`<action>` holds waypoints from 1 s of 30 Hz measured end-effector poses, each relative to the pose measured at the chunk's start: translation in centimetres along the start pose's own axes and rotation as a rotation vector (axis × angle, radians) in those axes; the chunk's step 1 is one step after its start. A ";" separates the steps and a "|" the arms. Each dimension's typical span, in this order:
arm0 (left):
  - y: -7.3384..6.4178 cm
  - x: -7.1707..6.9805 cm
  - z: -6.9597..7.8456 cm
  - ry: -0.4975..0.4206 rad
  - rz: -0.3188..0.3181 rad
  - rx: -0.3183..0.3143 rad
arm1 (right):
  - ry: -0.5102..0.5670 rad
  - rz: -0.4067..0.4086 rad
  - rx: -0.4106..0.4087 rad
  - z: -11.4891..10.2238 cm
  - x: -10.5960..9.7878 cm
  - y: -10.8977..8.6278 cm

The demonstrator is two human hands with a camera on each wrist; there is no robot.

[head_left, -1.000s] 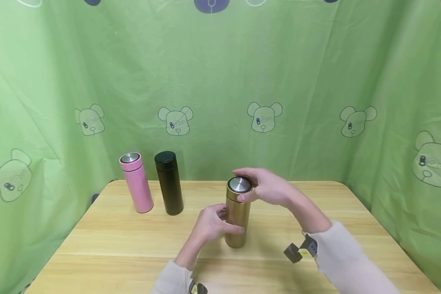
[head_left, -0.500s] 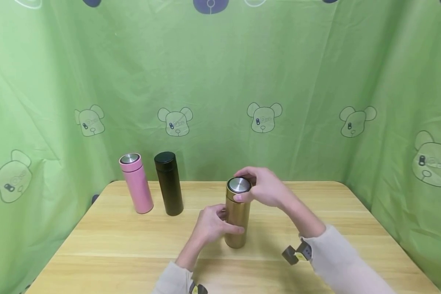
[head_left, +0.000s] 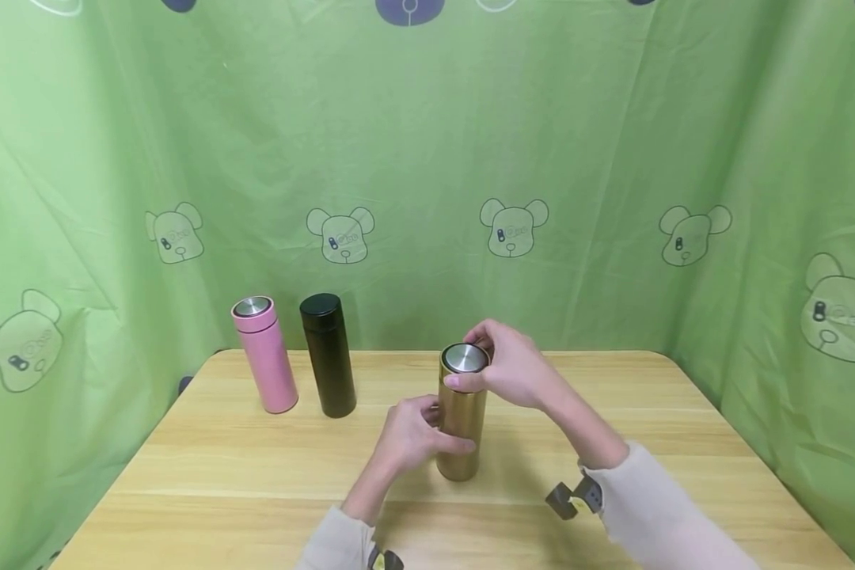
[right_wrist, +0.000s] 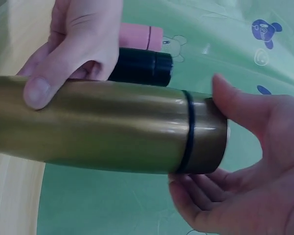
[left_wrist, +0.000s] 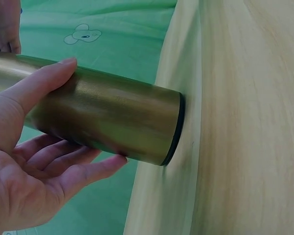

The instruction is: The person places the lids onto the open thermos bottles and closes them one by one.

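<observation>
A gold thermos bottle (head_left: 461,419) stands upright on the wooden table, its lid (head_left: 466,359) topped with a silver disc. My left hand (head_left: 408,435) grips the lower body, thumb across the front and fingers behind. In the left wrist view that hand (left_wrist: 19,171) curls round the gold body (left_wrist: 112,112) above its black base ring. My right hand (head_left: 514,366) holds the lid between thumb and fingers. From the right wrist view, the lid (right_wrist: 209,134) sits on the body above a dark ring, with the right hand (right_wrist: 254,161) around its end.
To the left stand a pink thermos (head_left: 267,360) and a black thermos (head_left: 329,360), both upright with lids on. The wooden table (head_left: 256,491) has a green curtain (head_left: 413,127) behind it and on both sides.
My right hand has turned round the lid: its thumb has shifted left across the front and its fingers have drawn back right. The left hand and the bottle have stayed in place.
</observation>
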State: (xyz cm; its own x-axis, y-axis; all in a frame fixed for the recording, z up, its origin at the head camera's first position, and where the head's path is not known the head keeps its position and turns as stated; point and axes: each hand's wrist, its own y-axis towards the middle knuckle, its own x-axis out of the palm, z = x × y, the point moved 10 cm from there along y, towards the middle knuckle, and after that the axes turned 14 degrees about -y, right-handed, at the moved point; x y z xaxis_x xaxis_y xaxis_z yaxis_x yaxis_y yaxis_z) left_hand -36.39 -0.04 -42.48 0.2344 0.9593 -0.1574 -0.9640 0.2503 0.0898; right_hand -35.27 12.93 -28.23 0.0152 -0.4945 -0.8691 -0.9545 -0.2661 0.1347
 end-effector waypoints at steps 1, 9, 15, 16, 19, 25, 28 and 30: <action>0.0 0.0 0.0 0.000 -0.003 -0.002 | -0.002 -0.009 -0.017 -0.1 0.0 0.0; 0.0 0.1 0.0 -0.001 -0.015 -0.009 | 0.118 -0.153 -0.080 -0.4 0.3 -0.1; 0.1 0.1 -0.3 -0.014 -0.018 -0.023 | 0.151 -0.229 -0.133 -0.8 0.5 0.0; 0.1 0.1 -0.3 -0.014 -0.018 -0.025 | 0.145 -0.234 -0.136 -0.8 0.6 0.0; 0.1 0.0 -0.3 -0.008 -0.015 -0.025 | 0.124 -0.223 -0.122 -0.7 0.6 0.0; 0.0 0.0 -0.2 -0.004 -0.006 -0.016 | 0.102 -0.156 -0.086 -0.5 0.4 0.1; -0.1 0.0 -0.1 -0.003 0.002 -0.012 | 0.081 -0.112 -0.075 -0.5 0.3 0.1; -0.1 0.0 0.0 0.001 0.009 -0.008 | 0.068 -0.082 -0.066 -0.5 0.1 0.0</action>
State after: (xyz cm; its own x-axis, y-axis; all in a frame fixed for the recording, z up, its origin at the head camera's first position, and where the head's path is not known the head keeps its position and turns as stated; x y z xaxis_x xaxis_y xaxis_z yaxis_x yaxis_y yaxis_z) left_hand -36.31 -0.05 -42.49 0.2257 0.9613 -0.1578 -0.9671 0.2407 0.0830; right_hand -35.15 12.43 -28.10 0.1142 -0.5233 -0.8444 -0.9276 -0.3604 0.0978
